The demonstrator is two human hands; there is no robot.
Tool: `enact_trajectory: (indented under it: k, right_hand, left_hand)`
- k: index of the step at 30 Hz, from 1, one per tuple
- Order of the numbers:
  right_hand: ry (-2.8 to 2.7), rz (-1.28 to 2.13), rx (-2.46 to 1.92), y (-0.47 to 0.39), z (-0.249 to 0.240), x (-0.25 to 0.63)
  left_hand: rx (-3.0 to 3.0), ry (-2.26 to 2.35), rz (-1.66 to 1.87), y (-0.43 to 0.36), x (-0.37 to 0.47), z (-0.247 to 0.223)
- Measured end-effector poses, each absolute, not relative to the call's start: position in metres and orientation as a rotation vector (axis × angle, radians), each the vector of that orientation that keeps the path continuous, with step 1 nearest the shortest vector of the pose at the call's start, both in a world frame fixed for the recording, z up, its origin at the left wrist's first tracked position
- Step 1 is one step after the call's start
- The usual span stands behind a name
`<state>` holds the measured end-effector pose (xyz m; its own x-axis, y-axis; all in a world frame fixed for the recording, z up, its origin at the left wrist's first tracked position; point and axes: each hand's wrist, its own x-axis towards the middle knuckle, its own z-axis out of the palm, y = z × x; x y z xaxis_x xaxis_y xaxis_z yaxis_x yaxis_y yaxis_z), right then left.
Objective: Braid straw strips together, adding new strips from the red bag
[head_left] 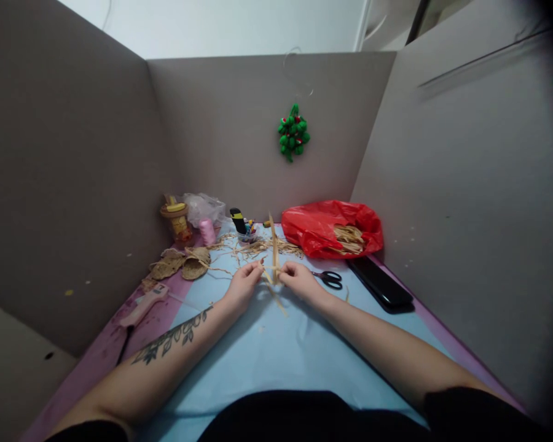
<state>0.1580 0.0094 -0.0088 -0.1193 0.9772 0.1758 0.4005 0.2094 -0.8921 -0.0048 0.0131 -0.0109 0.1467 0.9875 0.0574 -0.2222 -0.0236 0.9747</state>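
Both hands are raised over the blue table cover, close together near its middle. My left hand (247, 280) pinches one side of some pale straw strips (275, 252). My right hand (297, 277) has its fingers closed on the other side of the same strips. One long strip stands upright between the hands, and another end hangs down below them toward the cover. Just right of my right hand lie scissors with black handles (332, 280).
A red plastic bag (308, 227) of straw and a black case (382, 285) are on the right. Loose straw (258, 247), a pen cup (246, 235), pink thread (207, 232), woven pieces (195, 264) and a glue gun (146, 306) lie behind and left. Grey panels (239, 123) enclose the table.
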Motion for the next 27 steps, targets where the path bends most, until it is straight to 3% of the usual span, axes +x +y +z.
enact_trajectory:
  k: [2,5,13,27]
  right_hand:
    - [-1.679,0.655,-1.379,0.010,-0.010,0.159]
    - [-1.762,0.577,-1.382,0.008,-0.011,0.157]
    - [-1.804,0.941,-1.209,0.007,-0.012,0.151]
    - [-1.524,1.193,-1.183,0.008,-0.008,0.152]
  left_hand:
    - [1.075,0.943,1.228,0.010,-0.003,-0.011]
    - [1.039,0.922,1.174,0.004,0.003,-0.013]
    - [1.093,0.903,1.132,0.002,0.007,-0.018]
    - [1.154,0.963,1.165,0.009,0.003,-0.021]
